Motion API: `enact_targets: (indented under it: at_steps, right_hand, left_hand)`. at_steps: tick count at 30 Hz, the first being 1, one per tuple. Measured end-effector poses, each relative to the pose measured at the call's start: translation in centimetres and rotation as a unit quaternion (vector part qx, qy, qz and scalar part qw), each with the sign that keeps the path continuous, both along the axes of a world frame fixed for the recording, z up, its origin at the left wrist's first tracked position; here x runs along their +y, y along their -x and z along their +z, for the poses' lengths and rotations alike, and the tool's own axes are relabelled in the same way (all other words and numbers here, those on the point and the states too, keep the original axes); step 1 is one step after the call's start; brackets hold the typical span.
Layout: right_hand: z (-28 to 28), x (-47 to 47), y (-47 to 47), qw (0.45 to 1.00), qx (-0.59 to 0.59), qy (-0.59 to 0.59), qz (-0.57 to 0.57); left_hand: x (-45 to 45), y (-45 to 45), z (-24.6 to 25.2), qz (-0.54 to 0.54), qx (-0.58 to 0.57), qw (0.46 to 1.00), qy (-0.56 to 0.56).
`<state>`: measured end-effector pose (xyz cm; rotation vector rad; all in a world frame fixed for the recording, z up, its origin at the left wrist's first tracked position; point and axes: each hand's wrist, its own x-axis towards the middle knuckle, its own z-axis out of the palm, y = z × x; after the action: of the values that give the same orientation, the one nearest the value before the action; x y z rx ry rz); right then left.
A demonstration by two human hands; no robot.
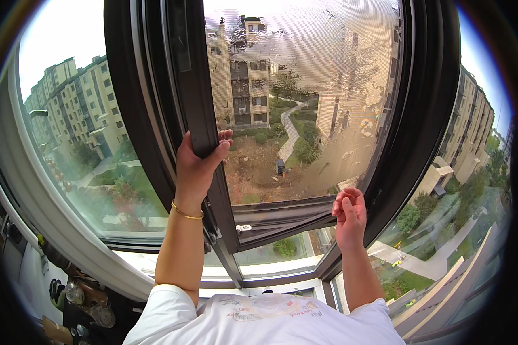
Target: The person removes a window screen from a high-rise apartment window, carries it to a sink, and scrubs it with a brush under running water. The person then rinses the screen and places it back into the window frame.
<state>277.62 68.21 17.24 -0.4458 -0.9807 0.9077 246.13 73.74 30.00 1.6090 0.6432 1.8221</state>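
Observation:
My left hand [200,166] grips the dark side rail of a framed insect screen [224,207], thumb in front and fingertips showing over the mesh. The screen stands tilted within the dark window frame [431,108], and its mesh [302,142] looks wet or smeared over the upper and right parts. Beside the screen's lower right corner is my right hand [349,211], its fingers curled; whether they hold the rail's edge is unclear. A small white piece [243,227] sits near the screen's bottom left corner. A metal window fitting [214,234] lies below my left hand.
Fixed glass panes [142,211] flank the frame, with apartment buildings, paths and greenery outside far below. A white sill [280,290] runs in front of my body. At the lower left, glass jars [102,315] and other household items stand on a dark surface.

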Motion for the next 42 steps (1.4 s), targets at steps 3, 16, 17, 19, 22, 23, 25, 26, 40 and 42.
enact_targets:
  at_steps: [3, 16, 17, 19, 22, 23, 25, 26, 40, 42]
  right_hand:
    - [4.4, 0.4, 0.1, 0.992, -0.074, -0.099, 0.014]
    - [1.3, -2.9, 2.3, 0.992, -0.077, -0.095, -0.04]
    - [0.3, -3.3, 2.1, 0.994, -0.061, -0.076, -0.057]
    - [-1.7, -3.9, 1.7, 0.994, -0.031, -0.028, -0.097]
    - [-5.1, -4.8, 1.3, 0.987, 0.005, 0.085, -0.134]
    - [-6.3, -5.1, 1.2, 0.983, 0.006, 0.112, -0.146]
    - [-8.8, -5.7, 1.0, 0.973, 0.01, 0.162, -0.162]
    - [-10.2, -6.0, 1.0, 0.966, 0.025, 0.19, -0.176]
    - [-23.3, -1.8, -5.2, 0.926, -0.048, 0.227, -0.297]
    - [-22.5, 0.3, -8.3, 0.905, -0.174, 0.203, -0.33]
  left_hand:
    - [-0.8, -0.1, 0.0, -0.018, -0.016, 1.0, 0.001]
    - [-4.4, -0.6, -1.3, -0.01, -0.054, 0.998, 0.022]
    - [-4.5, -0.7, -1.5, -0.007, -0.06, 0.998, 0.019]
    - [-4.9, -0.5, -1.7, -0.018, -0.06, 0.998, 0.019]
    - [-5.6, -0.5, -2.3, -0.019, -0.065, 0.998, 0.016]
    - [-5.9, -0.5, -2.5, -0.012, -0.057, 0.998, 0.001]
    - [-6.6, -0.5, -3.0, -0.005, -0.05, 0.999, 0.007]
    - [-7.0, -0.5, -3.3, -0.013, -0.062, 0.998, 0.006]
    - [-10.1, -1.0, -5.1, 0.092, -0.035, 0.995, 0.028]
    - [-10.2, -1.2, -5.0, 0.12, -0.049, 0.99, 0.048]
